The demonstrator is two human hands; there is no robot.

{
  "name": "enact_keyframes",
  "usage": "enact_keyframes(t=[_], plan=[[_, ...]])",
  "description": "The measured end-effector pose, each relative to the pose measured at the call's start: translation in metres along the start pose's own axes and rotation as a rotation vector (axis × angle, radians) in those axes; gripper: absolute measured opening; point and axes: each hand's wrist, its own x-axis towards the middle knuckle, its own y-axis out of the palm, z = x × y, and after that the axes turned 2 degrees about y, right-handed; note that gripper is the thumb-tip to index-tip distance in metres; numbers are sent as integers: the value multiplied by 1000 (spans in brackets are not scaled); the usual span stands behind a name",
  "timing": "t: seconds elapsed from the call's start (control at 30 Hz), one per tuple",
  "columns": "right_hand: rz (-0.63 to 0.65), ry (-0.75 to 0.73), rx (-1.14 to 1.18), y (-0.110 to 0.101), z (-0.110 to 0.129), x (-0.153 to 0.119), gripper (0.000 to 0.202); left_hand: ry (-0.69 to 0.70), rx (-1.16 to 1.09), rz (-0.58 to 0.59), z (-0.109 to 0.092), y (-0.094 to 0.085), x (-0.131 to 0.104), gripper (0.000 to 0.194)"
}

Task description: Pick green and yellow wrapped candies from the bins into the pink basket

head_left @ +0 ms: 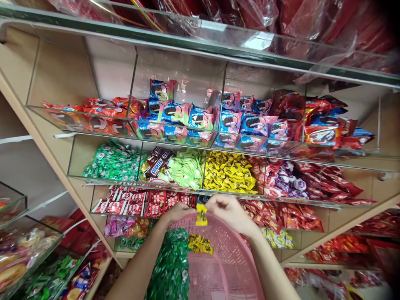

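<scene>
A pink plastic basket [237, 254] is at the lower middle, with many green-wrapped candies [170, 266] along its left side and several yellow-wrapped candies [200, 243] near its far end. My left hand [178, 211] is closed on the basket's far left rim. My right hand [226, 212] is at the far right rim, its fingers pinched beside a single yellow candy [201, 214] that hangs over the rim between both hands. Just beyond, a shelf compartment is filled with yellow candies [229, 173].
Tiered shelves with clear dividers and glass edges [187, 141] face me. They hold orange and blue cookie packs [175, 111], green candies [114, 162], Snickers bars [159, 162] and red packs [331, 183]. More glass bins [31, 254] stand at the lower left.
</scene>
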Motion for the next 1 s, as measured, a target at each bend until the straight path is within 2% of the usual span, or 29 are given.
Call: enact_keyframes(t=[0.07,0.17,0.27,0.37,0.5,0.73,0.83,1.0], plan=[[195,52,-14,16,-19,-4,22,44,15,21,0,0,0,51],[350,147,-125,38,-57,-6,20,88,74,21,-1,-1,0,50],[316,265,-394,51,-91,-8,17,98,129,12,-1,-1,1,50],[279,331,-559,58,-110,-13,17,94,158,15,1,-1,4,51],[311,370,-610,64,-117,-17,16,88,183,6,5,-1,7,53],[176,449,-776,74,-109,-17,20,75,202,4,1,-1,5,55],[194,358,-745,79,-104,-18,21,80,204,5,-1,-1,4,55],[349,197,-651,88,-99,-21,16,101,203,11,1,-1,5,52]])
